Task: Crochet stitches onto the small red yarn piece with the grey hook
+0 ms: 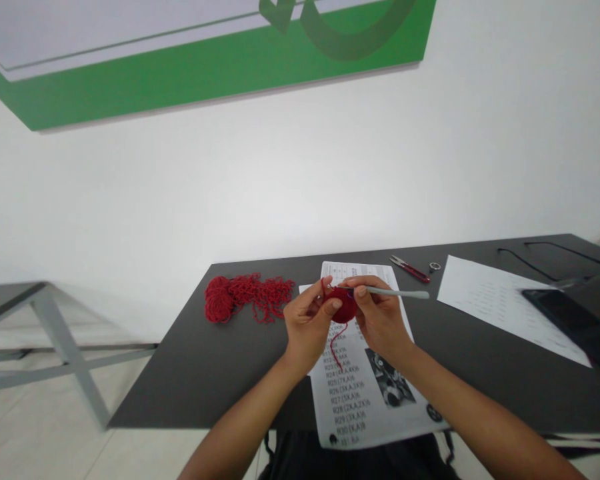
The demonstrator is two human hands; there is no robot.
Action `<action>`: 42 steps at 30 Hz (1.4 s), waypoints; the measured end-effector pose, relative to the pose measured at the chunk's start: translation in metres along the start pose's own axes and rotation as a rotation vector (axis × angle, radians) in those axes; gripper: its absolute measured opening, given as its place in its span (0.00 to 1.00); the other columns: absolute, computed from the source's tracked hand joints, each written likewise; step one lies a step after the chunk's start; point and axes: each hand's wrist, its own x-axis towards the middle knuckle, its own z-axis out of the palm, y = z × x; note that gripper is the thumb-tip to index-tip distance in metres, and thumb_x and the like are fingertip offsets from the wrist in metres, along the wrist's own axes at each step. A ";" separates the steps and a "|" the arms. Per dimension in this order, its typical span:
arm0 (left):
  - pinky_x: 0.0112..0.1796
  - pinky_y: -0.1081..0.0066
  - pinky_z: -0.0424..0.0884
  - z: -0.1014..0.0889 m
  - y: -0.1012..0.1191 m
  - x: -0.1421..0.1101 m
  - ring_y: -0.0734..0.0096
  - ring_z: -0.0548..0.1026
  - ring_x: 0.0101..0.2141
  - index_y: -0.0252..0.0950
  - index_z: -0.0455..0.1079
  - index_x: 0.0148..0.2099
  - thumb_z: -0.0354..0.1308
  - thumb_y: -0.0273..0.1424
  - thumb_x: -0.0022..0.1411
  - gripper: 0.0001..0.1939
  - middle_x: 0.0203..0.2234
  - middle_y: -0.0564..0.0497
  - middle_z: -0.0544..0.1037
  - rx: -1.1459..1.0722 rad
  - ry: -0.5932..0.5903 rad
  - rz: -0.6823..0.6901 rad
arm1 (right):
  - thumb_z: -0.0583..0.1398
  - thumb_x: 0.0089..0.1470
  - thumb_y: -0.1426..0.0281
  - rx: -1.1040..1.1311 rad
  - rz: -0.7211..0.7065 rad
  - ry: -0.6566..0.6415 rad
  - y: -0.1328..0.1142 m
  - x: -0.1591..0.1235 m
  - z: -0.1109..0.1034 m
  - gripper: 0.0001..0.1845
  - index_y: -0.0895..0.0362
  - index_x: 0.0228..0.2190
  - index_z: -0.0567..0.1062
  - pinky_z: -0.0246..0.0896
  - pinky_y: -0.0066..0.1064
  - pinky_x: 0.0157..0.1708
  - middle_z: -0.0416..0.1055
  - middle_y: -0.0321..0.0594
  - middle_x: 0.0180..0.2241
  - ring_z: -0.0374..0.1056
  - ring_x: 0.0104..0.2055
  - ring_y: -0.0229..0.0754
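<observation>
My left hand point(307, 320) pinches a small round piece of red crochet work point(345, 308) above the dark table point(190, 373). My right hand point(377, 313) grips a pale grey crochet hook point(400, 293), its tip at the red piece and its handle pointing right. A short red yarn tail point(336, 345) hangs down from the piece over a printed pattern sheet point(360, 393) that lies under both hands.
A loose heap of red yarn point(245, 298) lies left of my hands. Small red-handled snips point(409, 269) and a metal ring point(435, 266) lie behind the sheet. Another white paper point(490, 300) and a black phone point(575, 323) lie at the right. A second table point(10, 300) stands at far left.
</observation>
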 end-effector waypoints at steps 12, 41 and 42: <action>0.26 0.77 0.72 -0.003 -0.003 0.001 0.77 0.72 0.22 0.37 0.83 0.45 0.75 0.37 0.49 0.20 0.25 0.52 0.81 0.020 -0.018 0.010 | 0.71 0.52 0.57 -0.022 -0.017 0.005 0.003 0.001 -0.001 0.11 0.50 0.33 0.81 0.72 0.30 0.36 0.81 0.36 0.35 0.76 0.35 0.39; 0.29 0.75 0.78 -0.002 -0.003 0.001 0.73 0.79 0.25 0.36 0.82 0.47 0.72 0.32 0.53 0.17 0.28 0.51 0.84 0.061 -0.112 0.072 | 0.57 0.67 0.65 -0.524 -0.504 -0.204 -0.018 0.010 -0.011 0.09 0.52 0.34 0.73 0.67 0.34 0.37 0.74 0.37 0.32 0.72 0.35 0.41; 0.29 0.75 0.77 -0.003 -0.004 0.002 0.73 0.79 0.25 0.36 0.82 0.47 0.72 0.32 0.54 0.18 0.29 0.51 0.84 0.087 -0.114 0.084 | 0.57 0.67 0.65 -0.540 -0.521 -0.218 -0.018 0.011 -0.011 0.09 0.52 0.34 0.73 0.67 0.34 0.37 0.74 0.37 0.32 0.72 0.35 0.41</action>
